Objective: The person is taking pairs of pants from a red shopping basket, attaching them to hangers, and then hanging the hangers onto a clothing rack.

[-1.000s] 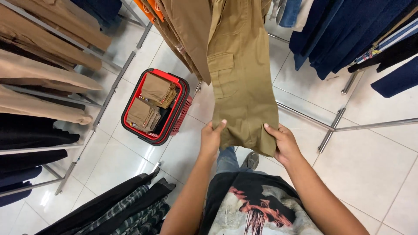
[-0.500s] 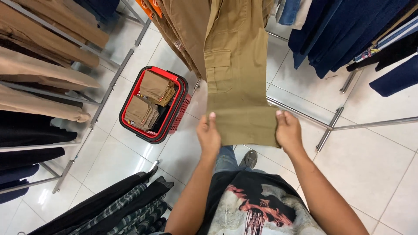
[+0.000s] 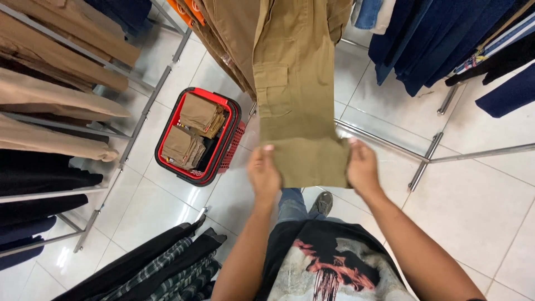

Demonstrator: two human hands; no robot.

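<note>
A pair of khaki cargo trousers [image 3: 298, 95] hangs from above, with a flap pocket on its left side. My left hand [image 3: 263, 174] grips the left corner of the hem and my right hand [image 3: 362, 167] grips the right corner, stretching the bottom edge flat between them. More tan trousers [image 3: 228, 39] hang just left of it.
A red and black shopping basket [image 3: 227, 153] with two folded tan garments stands on the white tiled floor at left. Metal rails [image 3: 429, 153] carry tan, black and navy clothes on all sides. Dark and plaid garments [image 3: 161, 267] hang at lower left.
Both hands have lifted the hem and moved slightly apart, and the trousers now hang straighter. The view has shifted a little upward.
</note>
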